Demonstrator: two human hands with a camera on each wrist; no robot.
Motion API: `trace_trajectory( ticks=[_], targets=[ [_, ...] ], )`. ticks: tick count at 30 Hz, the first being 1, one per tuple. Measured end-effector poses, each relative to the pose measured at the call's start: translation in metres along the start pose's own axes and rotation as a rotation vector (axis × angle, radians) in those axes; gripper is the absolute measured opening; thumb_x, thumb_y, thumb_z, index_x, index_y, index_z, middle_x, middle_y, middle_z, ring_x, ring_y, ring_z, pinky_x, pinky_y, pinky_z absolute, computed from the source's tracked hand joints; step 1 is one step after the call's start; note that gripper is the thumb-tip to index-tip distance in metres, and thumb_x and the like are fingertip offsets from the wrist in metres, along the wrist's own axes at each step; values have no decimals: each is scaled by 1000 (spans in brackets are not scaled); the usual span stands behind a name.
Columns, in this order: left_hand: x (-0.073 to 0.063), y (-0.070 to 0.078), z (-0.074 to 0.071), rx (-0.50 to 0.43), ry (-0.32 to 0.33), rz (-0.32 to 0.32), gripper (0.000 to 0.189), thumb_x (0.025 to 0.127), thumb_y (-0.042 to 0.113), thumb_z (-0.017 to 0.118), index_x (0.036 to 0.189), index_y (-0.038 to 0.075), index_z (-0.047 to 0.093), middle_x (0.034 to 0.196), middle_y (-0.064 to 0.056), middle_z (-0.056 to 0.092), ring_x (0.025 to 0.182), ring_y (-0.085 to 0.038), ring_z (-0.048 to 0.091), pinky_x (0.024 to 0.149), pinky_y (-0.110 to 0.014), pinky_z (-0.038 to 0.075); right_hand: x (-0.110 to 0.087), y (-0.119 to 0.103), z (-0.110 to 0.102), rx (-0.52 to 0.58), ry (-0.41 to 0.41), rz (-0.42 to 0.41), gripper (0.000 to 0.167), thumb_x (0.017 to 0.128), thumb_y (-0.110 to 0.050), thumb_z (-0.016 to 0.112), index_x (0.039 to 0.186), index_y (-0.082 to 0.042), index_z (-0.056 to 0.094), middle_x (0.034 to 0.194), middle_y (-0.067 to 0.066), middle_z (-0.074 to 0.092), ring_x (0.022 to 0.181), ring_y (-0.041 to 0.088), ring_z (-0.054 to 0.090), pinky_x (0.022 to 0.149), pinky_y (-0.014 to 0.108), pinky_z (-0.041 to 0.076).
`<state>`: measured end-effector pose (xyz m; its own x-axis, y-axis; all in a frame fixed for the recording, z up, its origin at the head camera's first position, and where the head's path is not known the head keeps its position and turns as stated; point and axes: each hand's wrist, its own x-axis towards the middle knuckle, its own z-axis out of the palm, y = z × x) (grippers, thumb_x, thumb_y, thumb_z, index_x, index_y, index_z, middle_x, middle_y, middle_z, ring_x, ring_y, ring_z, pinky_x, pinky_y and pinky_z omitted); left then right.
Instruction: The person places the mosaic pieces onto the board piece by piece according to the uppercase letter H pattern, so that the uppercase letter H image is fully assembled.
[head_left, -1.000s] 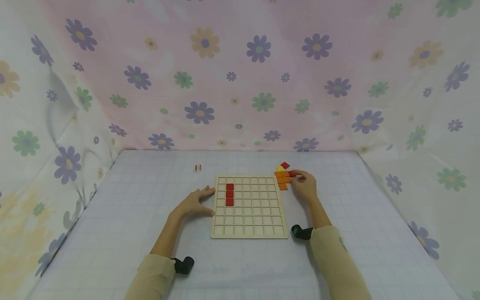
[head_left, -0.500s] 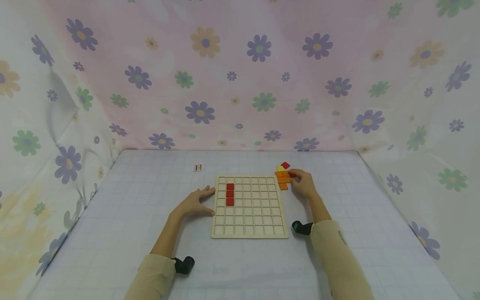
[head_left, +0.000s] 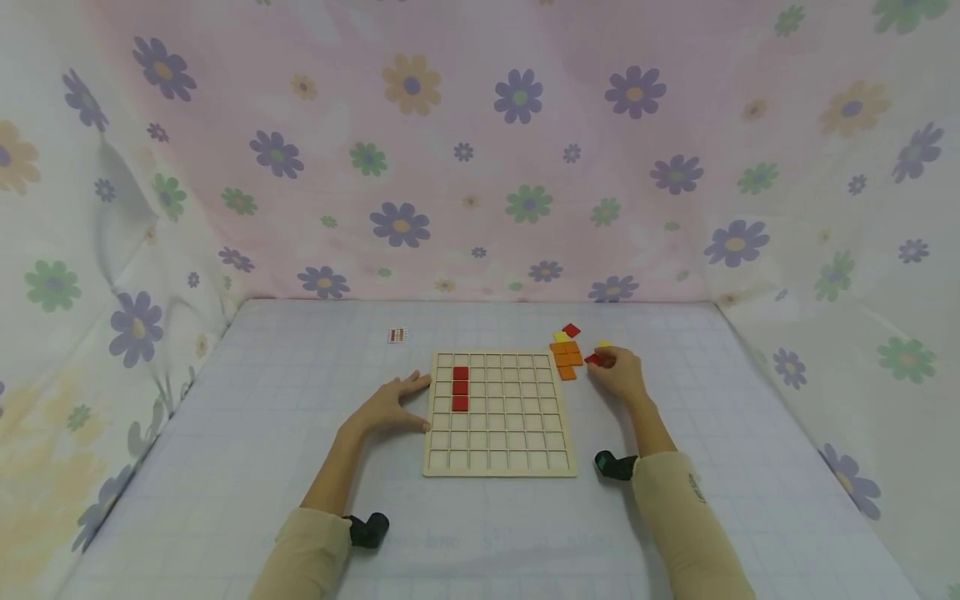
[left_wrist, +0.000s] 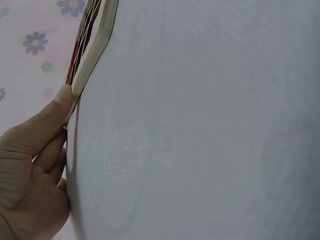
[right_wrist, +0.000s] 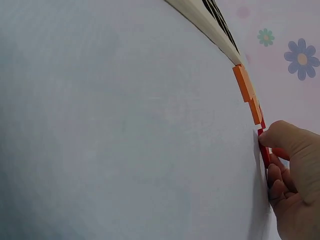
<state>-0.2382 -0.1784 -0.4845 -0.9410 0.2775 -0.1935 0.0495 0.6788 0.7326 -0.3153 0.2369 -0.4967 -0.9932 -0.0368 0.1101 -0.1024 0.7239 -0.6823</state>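
Observation:
A wooden grid board (head_left: 497,477) lies on the table with three red tiles (head_left: 461,388) in a column in its second column from the left. My left hand (head_left: 386,408) rests at the board's left edge, thumb and fingers spread and touching it; in the left wrist view the thumb (left_wrist: 63,95) is at the edge. Right of the board, my right hand (head_left: 619,375) pinches a red tile (head_left: 592,360) between thumb and fingers, low over the table. That red tile (right_wrist: 263,147) is partly covered by the hand in the right wrist view.
Several orange tiles (head_left: 566,356) lie together by the board's upper right corner, with a yellow tile (head_left: 561,337) and a loose red tile (head_left: 572,330) behind them. Another yellow tile (head_left: 605,343) peeks out behind my right hand. A small patterned card (head_left: 397,335) lies beyond the board.
My right hand has drawn the red tile away from the orange tiles, rightward and slightly nearer. A yellow tile has come into sight behind that hand. The left hand stays at the board.

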Motion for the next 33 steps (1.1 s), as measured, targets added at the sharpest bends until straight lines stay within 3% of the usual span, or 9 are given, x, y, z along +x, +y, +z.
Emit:
trace_trajectory(
  ticks=[9,14,20,26,33],
  targets=[
    [1,-2,-1,-10,-1,16,86,67,30,83,142,17,44,152,-9,28,140,-44,10,108,-66,10,-1,-2,-4,25,-53,19,40,83,-7,66,116,12,58,106,27,62,91,33,57,83,42,50],
    [1,-2,-1,-20,-8,15,86,67,31,83,142,17,44,152,-9,27,141,-44,9,108,-65,9,-6,-3,-5,78,-36,24,40,83,-9,68,117,10,59,106,25,62,88,29,55,76,28,50],
    [0,-1,-2,-20,-8,29,86,67,30,83,142,15,43,152,-10,28,140,-45,9,108,-66,10,-12,-4,-2,167,12,-30,37,81,-8,71,112,10,62,105,26,64,81,22,56,66,10,45],
    [0,-1,-2,-15,-8,42,86,67,30,83,142,15,43,152,-11,27,140,-46,10,108,-66,10,-15,-12,1,242,34,-66,36,79,-9,73,109,9,64,104,25,65,77,13,54,66,10,44],
    [0,-2,-1,-22,-7,33,87,67,31,84,142,15,44,152,-11,28,140,-45,10,108,-66,10,-18,-27,9,286,5,-131,34,78,-5,73,106,12,63,100,27,65,74,9,54,66,12,45]
  ],
)
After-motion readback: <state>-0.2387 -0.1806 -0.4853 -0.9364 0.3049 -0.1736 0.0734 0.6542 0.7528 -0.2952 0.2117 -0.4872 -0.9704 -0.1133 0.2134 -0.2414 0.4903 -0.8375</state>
